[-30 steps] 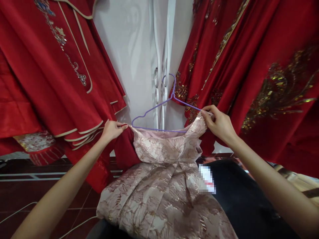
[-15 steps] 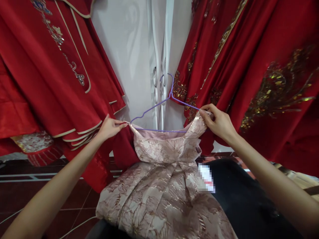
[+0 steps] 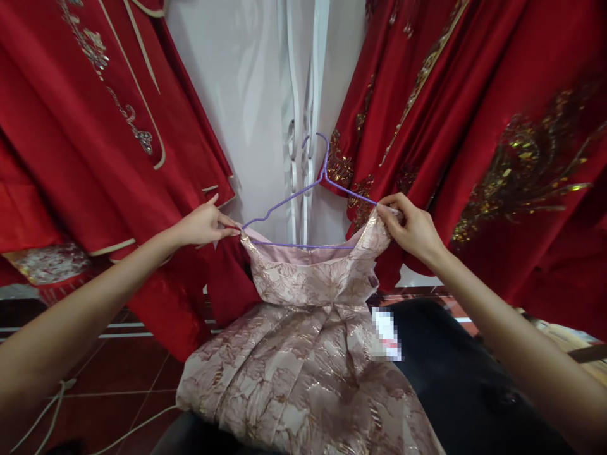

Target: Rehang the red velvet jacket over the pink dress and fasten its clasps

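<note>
A small pink brocade dress [image 3: 308, 354] hangs from a thin purple wire hanger [image 3: 289, 202], its skirt spread over a black surface [image 3: 465, 385]. My left hand [image 3: 202, 224] pinches the dress's left shoulder at the hanger's left end. My right hand [image 3: 412, 227] is closed on the right shoulder of the dress together with the hanger's right arm. The hanger's hook points up in front of a white panel [image 3: 251, 107].
Red embroidered garments [image 3: 95, 126] hang at the left and more red garments with gold embroidery [image 3: 497, 139] at the right. Dark red floor tiles [image 3: 118, 379] and a white cable [image 3: 52, 404] lie at the lower left. A blurred tag [image 3: 385, 333] sits on the skirt.
Both hands have lifted the dress and hanger slightly higher. My left hand moved a little left and up, still pinching the shoulder.
</note>
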Tool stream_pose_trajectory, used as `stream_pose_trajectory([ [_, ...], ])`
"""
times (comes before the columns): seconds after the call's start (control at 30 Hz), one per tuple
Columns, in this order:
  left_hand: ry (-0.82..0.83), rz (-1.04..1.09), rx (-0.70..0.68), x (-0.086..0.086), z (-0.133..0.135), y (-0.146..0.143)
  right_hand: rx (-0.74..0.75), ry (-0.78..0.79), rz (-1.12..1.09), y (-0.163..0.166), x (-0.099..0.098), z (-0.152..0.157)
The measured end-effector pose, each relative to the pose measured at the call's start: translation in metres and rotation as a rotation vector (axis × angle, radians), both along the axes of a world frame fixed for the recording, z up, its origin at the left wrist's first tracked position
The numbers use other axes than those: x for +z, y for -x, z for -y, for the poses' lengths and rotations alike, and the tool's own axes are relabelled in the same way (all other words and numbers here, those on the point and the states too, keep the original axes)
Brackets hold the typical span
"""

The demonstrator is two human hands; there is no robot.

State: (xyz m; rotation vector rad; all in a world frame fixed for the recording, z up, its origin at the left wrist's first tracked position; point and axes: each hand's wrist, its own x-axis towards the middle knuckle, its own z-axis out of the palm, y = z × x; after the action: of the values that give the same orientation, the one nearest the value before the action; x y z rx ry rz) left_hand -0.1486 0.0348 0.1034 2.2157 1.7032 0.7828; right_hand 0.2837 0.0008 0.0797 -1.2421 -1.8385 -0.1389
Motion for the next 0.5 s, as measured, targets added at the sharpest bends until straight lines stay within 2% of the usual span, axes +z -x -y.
stream_pose_trajectory([
  [0.1, 0.103, -0.113, -0.165, 0.003, -0.006, 0.002, 0.022, -0.013, -0.010, -0.002, -0.003, -0.003],
  [0.13, 0.138, -0.110, -0.178, 0.005, -0.008, 0.002, 0.025, -0.016, -0.009, -0.002, -0.003, -0.003],
  [0.27, 0.271, -0.041, -0.157, 0.006, -0.007, 0.001, 0.022, -0.011, -0.009, 0.001, -0.003, -0.003],
  [0.43, 0.298, 0.042, -0.183, -0.002, 0.003, -0.003, 0.034, -0.012, -0.020, 0.003, -0.003, -0.003],
  [0.5, 0.302, 0.067, -0.152, -0.004, 0.007, -0.006, 0.038, -0.012, -0.020, 0.002, -0.003, -0.004],
])
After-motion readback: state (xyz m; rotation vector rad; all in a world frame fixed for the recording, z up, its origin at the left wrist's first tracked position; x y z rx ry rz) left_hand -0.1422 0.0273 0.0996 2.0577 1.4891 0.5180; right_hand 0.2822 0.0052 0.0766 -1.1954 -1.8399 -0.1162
